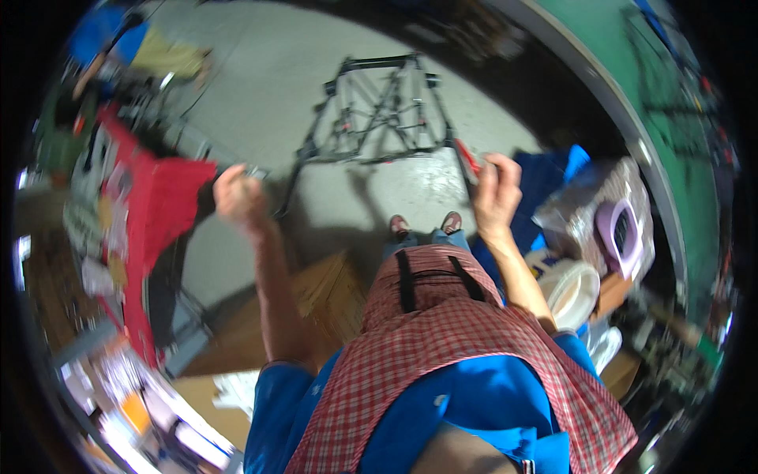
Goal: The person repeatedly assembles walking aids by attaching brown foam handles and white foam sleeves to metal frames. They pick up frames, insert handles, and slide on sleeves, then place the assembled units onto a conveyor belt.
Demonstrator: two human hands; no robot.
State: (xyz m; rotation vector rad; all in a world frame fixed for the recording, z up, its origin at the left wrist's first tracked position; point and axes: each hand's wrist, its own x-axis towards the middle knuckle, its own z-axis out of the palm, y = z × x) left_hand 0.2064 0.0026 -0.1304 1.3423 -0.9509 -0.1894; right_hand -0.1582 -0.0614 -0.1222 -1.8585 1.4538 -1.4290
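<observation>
A: Item one, frame (379, 110): black folding metal frame on the grey floor (260, 87), at 12 o'clock from the person's shoes (426, 223). Upright, legs splayed, red fittings on its lower bar.

B: Item two, hands?

A: Left hand (239, 197), at 10 o'clock from the shoes: fingers curled shut round a small grey piece, too blurred to name. It sits beside the frame's left foot; touching or apart, I cannot tell. Right hand (496, 189), at 2 o'clock: fingers pressed round a red-handled tool (469, 160) whose tip meets the frame's right leg.

B: Handling notes?

A: Judged only from this view: keep both grips firm and level, so the frame does not twist between them (it looks light and likely to fold). Stand square, feet behind the lower bar.

B: Surroundings?

A: Red cloth (158, 205) at 9 o'clock, cardboard box (332, 292) by the left knee, white bowl (572, 292) and lilac tub (620, 233) at 3 o'clock. Keep the elbows off those.
</observation>
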